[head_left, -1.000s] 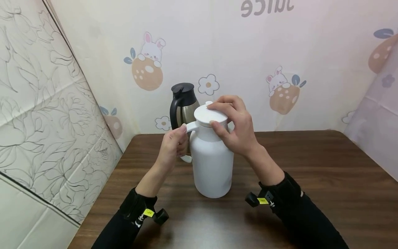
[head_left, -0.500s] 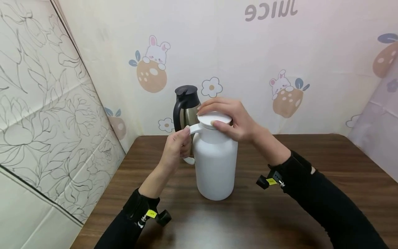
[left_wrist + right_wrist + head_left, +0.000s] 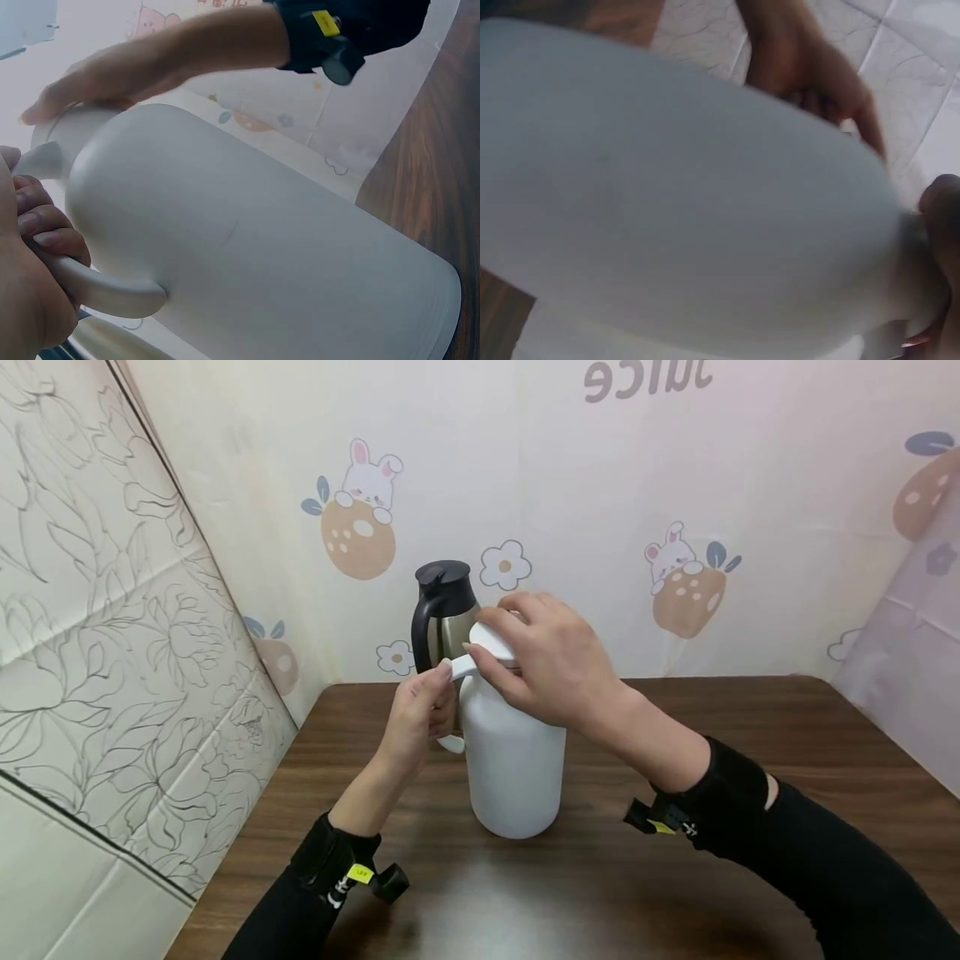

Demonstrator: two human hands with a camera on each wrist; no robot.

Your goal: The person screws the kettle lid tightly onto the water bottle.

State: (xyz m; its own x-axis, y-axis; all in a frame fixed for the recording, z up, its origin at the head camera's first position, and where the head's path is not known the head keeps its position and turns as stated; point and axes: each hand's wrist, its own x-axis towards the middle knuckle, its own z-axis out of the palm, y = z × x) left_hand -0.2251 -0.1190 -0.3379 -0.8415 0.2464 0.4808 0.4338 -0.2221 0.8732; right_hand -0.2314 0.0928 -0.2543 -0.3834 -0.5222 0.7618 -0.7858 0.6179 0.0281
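A white thermos jug [image 3: 517,768] stands upright on the table in the head view. My left hand [image 3: 416,710] grips its handle [image 3: 120,295], fingers curled round it, as the left wrist view shows. Over the jug's top, my right hand [image 3: 558,664] holds the round white lid [image 3: 491,643], with thumb and fingers bent about its edge. Most of the lid is hidden under that hand. The right wrist view is filled by the blurred jug body [image 3: 675,187], with the left hand [image 3: 810,67] behind it.
Close behind the white jug stands a steel thermos jug [image 3: 459,631] with a black top and handle. A brown wooden table [image 3: 735,860] carries both. Patterned sheets [image 3: 585,485] hang behind and a flowered panel [image 3: 127,652] rises at the left.
My right hand has twisted over the lid, its thumb moving left from the lid's front towards the handle side, its elbow swinging outward. The left hand keeps its grip and the jug stays put.
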